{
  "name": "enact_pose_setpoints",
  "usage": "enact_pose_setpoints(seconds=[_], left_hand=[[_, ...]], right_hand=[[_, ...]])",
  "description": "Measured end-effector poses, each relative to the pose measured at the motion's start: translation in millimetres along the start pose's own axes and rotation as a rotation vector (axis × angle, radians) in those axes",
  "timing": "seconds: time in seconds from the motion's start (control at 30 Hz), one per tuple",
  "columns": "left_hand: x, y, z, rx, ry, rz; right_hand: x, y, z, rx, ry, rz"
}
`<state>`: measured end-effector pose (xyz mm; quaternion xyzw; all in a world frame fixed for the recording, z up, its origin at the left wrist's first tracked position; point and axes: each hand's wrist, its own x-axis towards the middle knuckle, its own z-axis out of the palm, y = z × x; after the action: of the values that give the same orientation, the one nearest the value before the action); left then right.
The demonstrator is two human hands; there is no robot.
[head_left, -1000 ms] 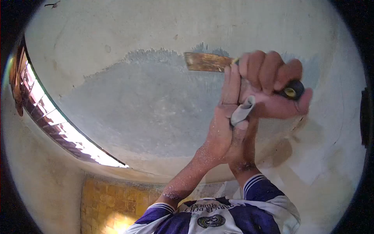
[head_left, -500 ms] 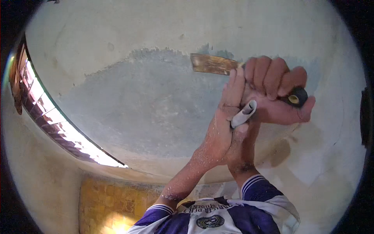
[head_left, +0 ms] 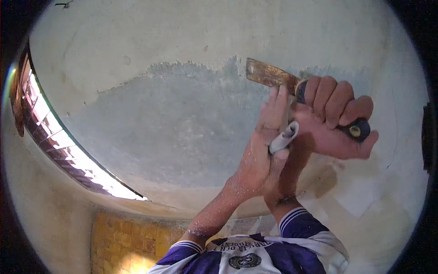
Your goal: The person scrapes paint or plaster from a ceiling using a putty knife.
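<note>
My right hand (head_left: 340,109) is wrapped round the dark handle of a scraper (head_left: 273,75), its worn, rusty blade pointing left against the wall. The handle's butt end sticks out below my curled fingers. My left hand (head_left: 269,132) is beside the right wrist, its fingers stretched up to the lower edge of the blade. A whitish rolled tube, perhaps of paper (head_left: 284,138), is pinched between its thumb and palm. Behind the hands, a grey-blue scraped patch (head_left: 182,118) spreads over the pale wall (head_left: 173,32). White dust speckles my left forearm.
A slatted window opening (head_left: 68,141) lets in bright light on the left. Yellowish tiles (head_left: 132,233) show low on the left. A dark object (head_left: 428,137) stands at the far right edge.
The scraper and my right hand have moved to the right, and the blade now tilts more, its free end higher. My left hand has barely moved and keeps the rolled tube.
</note>
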<state>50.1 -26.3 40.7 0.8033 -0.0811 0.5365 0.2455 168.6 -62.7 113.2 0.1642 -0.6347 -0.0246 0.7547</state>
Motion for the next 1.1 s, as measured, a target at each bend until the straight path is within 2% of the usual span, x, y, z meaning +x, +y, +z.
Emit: enact_pose_setpoints(seconds=[0.1,0.17,0.23,0.3,0.37,0.47,0.53,0.63,0.73,0.83,0.9,0.93,1.0,1.1], left_hand=[[1.1,-0.7,4.3,-0.002,-0.003,-0.004],[3.3,-2.1,4.5,-0.007,0.002,-0.005],[2.2,-2.7,4.6,0.029,0.001,0.005],[1.9,-2.7,8.4,0.060,0.004,0.015],[4.1,0.8,11.1,0.010,-0.004,-0.021],[8.4,9.4,15.5,-0.200,0.027,-0.119],[6.5,5.9,15.4,-0.172,-0.025,-0.102],[9.0,5.8,15.7,-0.162,-0.028,-0.102],[10.2,4.7,11.4,-0.123,-0.019,-0.092],[12.0,8.2,11.5,-0.152,-0.031,-0.173],[10.9,9.4,9.6,-0.071,-0.048,-0.148],[9.8,8.6,7.3,0.040,-0.051,-0.077],[5.9,8.1,6.7,0.135,-0.039,-0.013],[5.2,4.3,7.4,0.084,0.014,0.016]], right_hand=[[5.4,-13.0,0.0,-0.021,0.022,-0.010],[-21.2,-23.7,-40.3,0.489,0.564,-0.012],[-17.1,-18.3,-31.9,0.496,0.559,-0.004],[10.7,-6.7,-9.8,0.000,-0.019,0.003],[12.1,-36.4,-7.8,0.117,-0.030,-0.015],[10.5,-14.0,-13.8,0.068,-0.090,-0.027],[12.4,-4.0,-21.2,0.038,-0.126,0.002],[12.9,-19.0,-6.4,0.011,-0.021,-0.058],[10.0,-9.7,-14.3,0.009,-0.074,-0.020],[17.6,-12.1,-12.5,0.016,-0.087,0.004],[16.3,-34.6,-4.1,0.076,-0.050,-0.046],[17.3,-39.4,-2.2,0.117,-0.041,-0.070],[8.6,12.5,-17.1,0.089,-0.018,0.047],[0.8,19.0,-24.8,0.114,0.156,0.023]])
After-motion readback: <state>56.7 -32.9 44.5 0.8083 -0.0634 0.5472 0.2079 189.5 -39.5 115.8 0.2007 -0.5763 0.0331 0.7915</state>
